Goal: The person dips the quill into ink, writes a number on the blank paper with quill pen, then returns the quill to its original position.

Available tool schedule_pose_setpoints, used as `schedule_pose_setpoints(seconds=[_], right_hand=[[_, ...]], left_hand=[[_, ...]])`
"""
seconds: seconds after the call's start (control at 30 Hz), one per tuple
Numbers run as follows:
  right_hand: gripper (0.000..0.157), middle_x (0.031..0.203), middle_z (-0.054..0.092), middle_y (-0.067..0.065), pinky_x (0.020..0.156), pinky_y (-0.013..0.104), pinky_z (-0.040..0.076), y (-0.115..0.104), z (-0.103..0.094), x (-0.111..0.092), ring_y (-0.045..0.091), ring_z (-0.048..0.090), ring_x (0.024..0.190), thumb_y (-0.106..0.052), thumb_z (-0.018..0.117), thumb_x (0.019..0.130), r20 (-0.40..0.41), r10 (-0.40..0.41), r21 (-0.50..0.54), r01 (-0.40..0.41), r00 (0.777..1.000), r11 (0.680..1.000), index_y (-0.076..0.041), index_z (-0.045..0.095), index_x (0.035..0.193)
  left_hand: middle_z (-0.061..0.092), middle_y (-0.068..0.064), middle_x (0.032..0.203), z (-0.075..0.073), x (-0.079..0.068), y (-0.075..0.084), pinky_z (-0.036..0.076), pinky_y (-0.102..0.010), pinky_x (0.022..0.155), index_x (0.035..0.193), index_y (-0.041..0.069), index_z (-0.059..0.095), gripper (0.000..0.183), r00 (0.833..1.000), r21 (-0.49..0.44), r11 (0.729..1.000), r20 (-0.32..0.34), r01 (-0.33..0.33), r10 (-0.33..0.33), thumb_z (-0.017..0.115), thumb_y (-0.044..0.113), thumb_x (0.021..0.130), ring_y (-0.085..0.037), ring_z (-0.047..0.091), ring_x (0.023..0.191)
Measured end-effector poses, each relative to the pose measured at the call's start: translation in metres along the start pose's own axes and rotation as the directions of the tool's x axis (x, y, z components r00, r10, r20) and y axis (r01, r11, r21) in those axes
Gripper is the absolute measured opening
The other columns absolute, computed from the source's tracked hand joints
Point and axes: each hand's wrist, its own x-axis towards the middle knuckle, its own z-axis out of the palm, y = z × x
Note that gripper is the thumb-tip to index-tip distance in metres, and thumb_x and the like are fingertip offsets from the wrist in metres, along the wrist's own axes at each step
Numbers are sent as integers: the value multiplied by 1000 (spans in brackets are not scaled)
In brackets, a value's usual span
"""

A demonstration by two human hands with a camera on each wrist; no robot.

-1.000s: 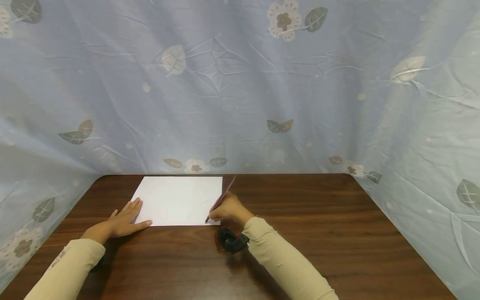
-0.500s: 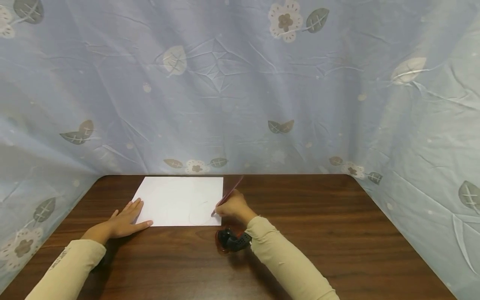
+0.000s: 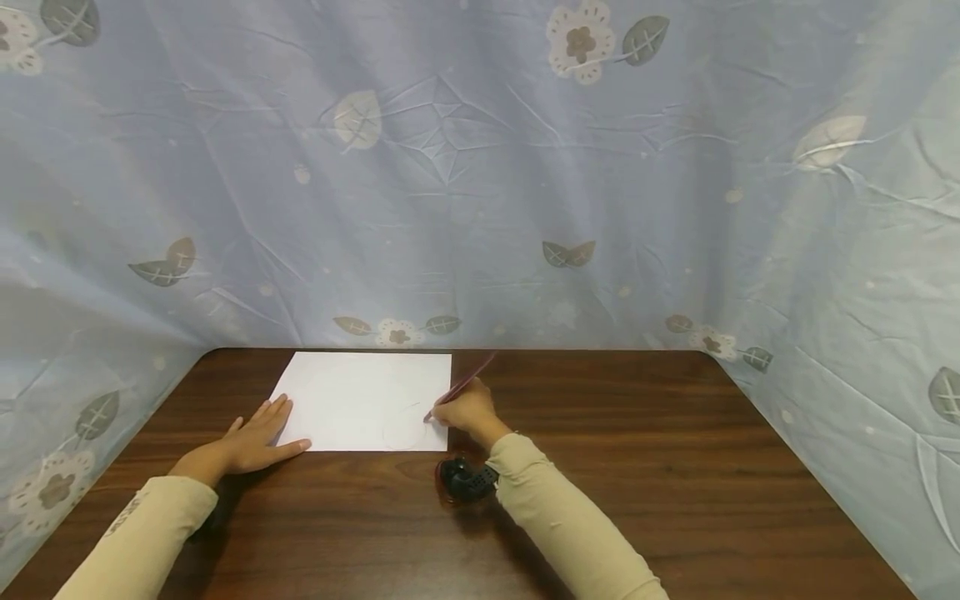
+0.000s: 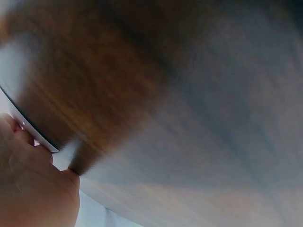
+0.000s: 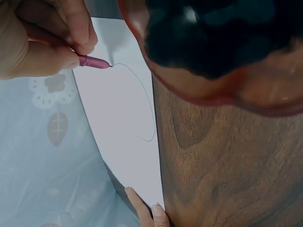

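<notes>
A white sheet of paper [image 3: 345, 396] lies on the brown table near its far edge. My left hand [image 3: 251, 442] rests flat on the paper's left edge, fingers spread and the thumb at its near left corner. With the thumb and fingers of my right hand [image 3: 468, 411] I pinch a slim dark pink pen [image 5: 94, 62], tilted with its upper end away. Its fine tip meets the sheet near the right edge, at the end of a thin curved line [image 5: 142, 90]. That line forms a partly open loop in the paper's near right part.
A black device with a reddish rim [image 3: 463, 479] is strapped at my right wrist, just above the wooden table [image 3: 637, 467]. Pale blue curtain [image 3: 480, 208] with leaves and flowers hangs behind the table and along both sides.
The pen tip has moved right, then away from me along the paper, and the curved line has grown behind it. My left hand stays on the sheet.
</notes>
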Motion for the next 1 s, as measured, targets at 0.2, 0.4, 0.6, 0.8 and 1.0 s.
schedule_pose_setpoints(seconds=[0.2,0.4,0.6,0.8,1.0], right_hand=[[6,54,64,0,43,18,43,1,8,0,10,56,44,1,72,65,-34,1,36,0,999,999,-4,73,68],[5,59,67,4,47,20,49,-2,16,0,10,59,47,1,74,66,-50,-10,55,13,999,998,-1,72,70],[7,59,67,4,43,18,43,-6,25,-3,9,58,46,1,76,65,-54,-9,50,12,998,999,-3,73,71],[6,58,67,2,43,18,40,-9,33,-7,9,59,47,-4,77,67,-53,-1,46,4,999,999,-5,73,71],[12,60,67,3,44,18,42,-12,39,-8,9,60,48,-3,78,67,-30,-7,65,9,1000,998,-4,70,75]], left_hand=[[4,-32,155,4,4,-7,-4,-74,101,148,-11,12,99,1000,7,1000,6,6,-6,51,59,91,-54,1,139],[6,-35,153,1,1,0,-3,-75,100,147,-14,14,98,1000,-2,1000,4,3,-3,54,56,90,-56,2,138],[7,-35,153,-2,-2,4,-1,-75,101,146,-15,14,96,1000,17,1000,9,15,-15,54,53,91,-56,4,138],[6,-35,153,-2,-3,5,-2,-75,101,146,-15,14,96,1000,9,1000,8,9,-9,54,53,91,-56,3,138],[6,-35,153,-2,-2,4,-4,-75,100,146,-14,13,97,1000,-1,1000,8,11,-11,55,53,91,-55,2,139]])
